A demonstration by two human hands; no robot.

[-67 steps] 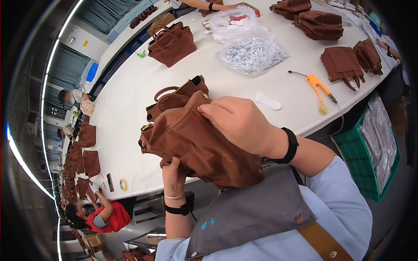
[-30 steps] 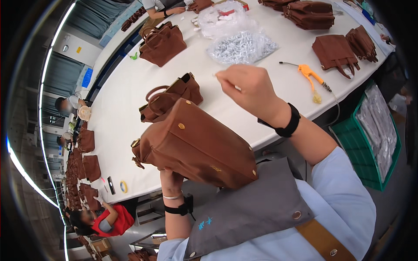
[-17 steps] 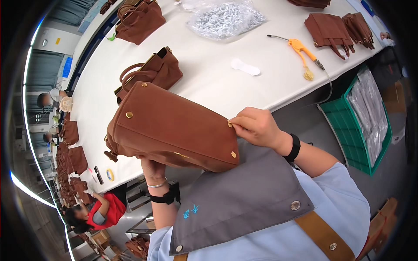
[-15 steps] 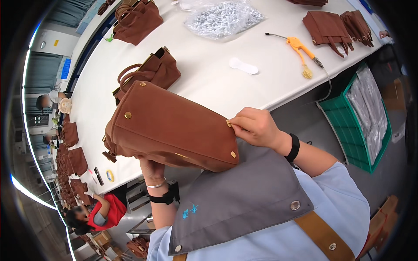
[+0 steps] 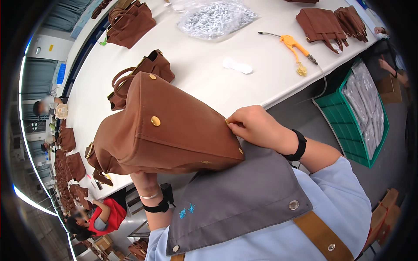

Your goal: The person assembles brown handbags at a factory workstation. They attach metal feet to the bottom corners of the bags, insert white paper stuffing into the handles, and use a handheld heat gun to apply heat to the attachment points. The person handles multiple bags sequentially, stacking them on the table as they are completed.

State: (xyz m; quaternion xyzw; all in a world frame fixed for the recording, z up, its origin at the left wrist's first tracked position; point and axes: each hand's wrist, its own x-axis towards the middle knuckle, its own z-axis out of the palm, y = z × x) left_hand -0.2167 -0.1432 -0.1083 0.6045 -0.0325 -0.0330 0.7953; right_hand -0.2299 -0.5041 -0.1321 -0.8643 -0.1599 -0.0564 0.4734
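A brown leather handbag [image 5: 170,126] is turned bottom-up in front of my chest, its base with round brass feet facing me. My left hand [image 5: 146,180] reaches up into it from below and carries it; only the wrist and part of the hand show. My right hand [image 5: 254,127] pinches a small brass stud at the bag's right bottom corner, fingers closed on it.
A white worktable [image 5: 204,82] holds a second brown handbag [image 5: 141,76], a third bag [image 5: 130,24], a clear sack of metal parts [image 5: 215,17], an orange air gun [image 5: 294,45] and flat brown pieces [image 5: 328,24]. A green crate [image 5: 361,113] stands right. Other people sit far left.
The bag has been turned from upright to bottom-up and brought closer. My right hand came off the bag, rose briefly holding a small white piece, then settled on the bag's right bottom corner.
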